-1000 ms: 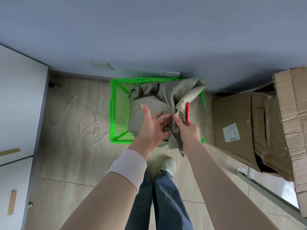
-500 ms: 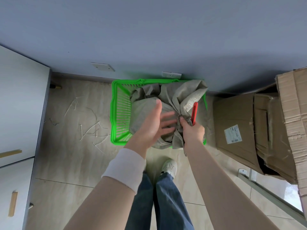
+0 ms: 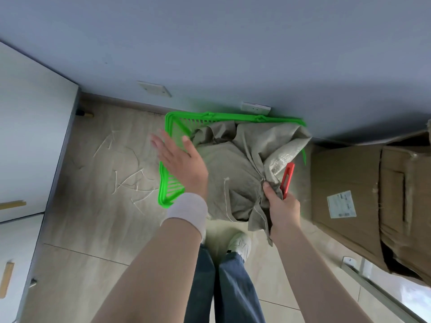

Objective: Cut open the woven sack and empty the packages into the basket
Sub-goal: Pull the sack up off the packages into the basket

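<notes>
Your left hand [image 3: 180,159] swings off the sack [image 3: 233,173], fingers spread, your right hand [image 3: 283,210] gripping its fabric and the cutter [image 3: 287,180]; emptying likely awaits.

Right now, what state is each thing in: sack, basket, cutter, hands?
green basket: on the floor.
woven sack: bunched inside it, no packages visible.
left hand: open, above basket's left rim.
right hand: gripping sack fabric and red cutter.
red cutter: blade unclear.
</notes>
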Motion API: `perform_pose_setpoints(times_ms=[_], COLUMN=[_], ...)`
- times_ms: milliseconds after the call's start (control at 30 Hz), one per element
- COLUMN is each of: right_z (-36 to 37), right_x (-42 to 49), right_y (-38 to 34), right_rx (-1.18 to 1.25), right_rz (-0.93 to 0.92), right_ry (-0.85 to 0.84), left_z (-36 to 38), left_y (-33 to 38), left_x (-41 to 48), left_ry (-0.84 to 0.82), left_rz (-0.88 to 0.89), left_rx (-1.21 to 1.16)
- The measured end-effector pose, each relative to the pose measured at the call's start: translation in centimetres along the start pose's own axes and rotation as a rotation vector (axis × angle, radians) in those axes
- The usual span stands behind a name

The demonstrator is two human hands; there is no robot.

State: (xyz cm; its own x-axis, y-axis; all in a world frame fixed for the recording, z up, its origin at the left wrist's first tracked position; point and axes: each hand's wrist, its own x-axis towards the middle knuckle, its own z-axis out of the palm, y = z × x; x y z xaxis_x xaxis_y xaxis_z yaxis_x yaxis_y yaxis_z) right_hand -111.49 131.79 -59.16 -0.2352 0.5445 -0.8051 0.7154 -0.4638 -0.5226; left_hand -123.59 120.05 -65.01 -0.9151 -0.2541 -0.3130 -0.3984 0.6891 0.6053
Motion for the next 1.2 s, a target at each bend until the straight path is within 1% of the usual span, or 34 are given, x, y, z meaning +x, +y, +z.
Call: perform_pose_setpoints(times_ms=[33,67,100,133,167,200,233,267,300,333,367,400,433,467,533,567,667,700,733,767,800,833,867,933,967,1033,1067,1133,1167,1200], right_z=[0.2,0.3,0.3,0.2,0.0,0.0,0.0,0.1,0.2,0.4,0.4,0.3,0.2,0.2,0.1,0.2,-0.3,-0.8,-1.5,-2.3,-2.9,-3.3,-3.3,-2.8,-2.7,-3.3,-3.8,-4.7,-4.9,-4.9], right_x=[0.0,0.0,0.1,0.1,0.0,0.0,0.1,0.1,0.1,0.0,-0.1,-0.3,-0.6,-1.0,-2.0,-2.8,-5.7,-6.9,-7.9,-8.7,-9.3,-9.5,-9.5,-9.5,-9.4,-9.5,-9.8,-10.4,-10.9,-11.6], right_y=[0.1,0.2,0.2,0.3,0.3,0.3,0.3,0.1,0.0,-0.2,-0.3,-0.6,-1.0,-1.4,-2.6,-3.2,-5.3,-6.1,-6.9,-7.7,-8.5,-9.0,-9.1,-9.2,-9.3,-10.0,-10.4,-10.2,-9.8,-9.5], right_rx=[0.003,0.003,0.009,0.013,0.011,0.007,0.000,-0.013,-0.031,-0.039,-0.029,-0.013,-0.002,-0.002,-0.038,-0.079,-0.155,-0.151,-0.145,-0.136,-0.130,-0.143,-0.191,-0.319,-0.337,-0.251,-0.181,-0.143,-0.167,-0.204], right_rz=[0.002,0.005,0.008,0.012,0.014,0.014,0.009,0.002,-0.008,-0.013,-0.012,-0.004,-0.003,-0.013,-0.054,-0.072,-0.106,-0.107,-0.115,-0.146,-0.182,-0.215,-0.224,-0.177,-0.171,-0.229,-0.265,-0.264,-0.222,-0.177], right_ry=[0.000,0.003,0.008,0.011,0.011,0.010,0.009,0.013,0.017,0.021,0.027,0.033,0.030,0.027,-0.004,-0.030,-0.109,-0.122,-0.122,-0.120,-0.113,-0.097,-0.081,-0.042,-0.017,0.070,0.122,0.187,0.194,0.185], left_z=[0.6,1.4,2.1,2.2,2.2,1.7,1.5,1.4,1.1,0.6,0.3,-0.8,-2.0,-3.3,-5.4,-6.0,-8.0,-8.9,-9.9,-11.1,-12.1,-12.9,-13.1,-13.1,-13.1,-13.7,-14.2,-15.2,-15.4,-15.5], left_y=[-0.5,-1.1,-1.7,-1.7,-1.7,-1.3,-1.2,-1.2,-1.2,-1.4,-1.6,-1.2,-1.2,-1.1,-1.4,-1.5,-0.3,0.8,1.9,3.0,4.0,4.8,5.1,5.7,6.1,7.5,7.8,7.8,7.3,7.0], left_x=[-0.8,-1.9,-2.5,-2.7,-2.0,-1.7,-1.3,-1.5,-2.6,-4.0,-5.2,-6.3,-6.8,-7.3,-8.9,-9.5,-9.7,-9.5,-9.4,-9.5,-9.7,-9.7,-9.4,-8.5,-8.4,-8.6,-8.8,-8.9,-8.8,-8.8], left_ry=[-0.213,-0.528,-0.799,-0.866,-0.810,-0.622,-0.482,-0.465,-0.583,-0.746,-0.843,-0.859,-0.845,-0.840,-0.879,-0.849,-0.607,-0.571,-0.575,-0.576,-0.544,-0.502,-0.443,-0.397,-0.390,-0.316,-0.230,-0.097,-0.069,-0.084], left_rz=[0.074,0.115,0.134,0.137,0.153,0.140,0.085,0.035,0.060,0.099,0.118,0.111,0.175,0.270,0.485,0.513,0.455,0.464,0.476,0.472,0.430,0.349,0.224,-0.113,-0.178,-0.103,-0.100,-0.248,-0.329,-0.378], left_rx=[0.094,0.211,0.321,0.327,0.324,0.223,0.136,0.097,0.129,0.172,0.148,0.039,-0.068,-0.121,-0.002,0.046,0.076,0.079,0.051,-0.017,-0.080,-0.162,-0.251,-0.451,-0.511,-0.571,-0.612,-0.710,-0.717,-0.693])
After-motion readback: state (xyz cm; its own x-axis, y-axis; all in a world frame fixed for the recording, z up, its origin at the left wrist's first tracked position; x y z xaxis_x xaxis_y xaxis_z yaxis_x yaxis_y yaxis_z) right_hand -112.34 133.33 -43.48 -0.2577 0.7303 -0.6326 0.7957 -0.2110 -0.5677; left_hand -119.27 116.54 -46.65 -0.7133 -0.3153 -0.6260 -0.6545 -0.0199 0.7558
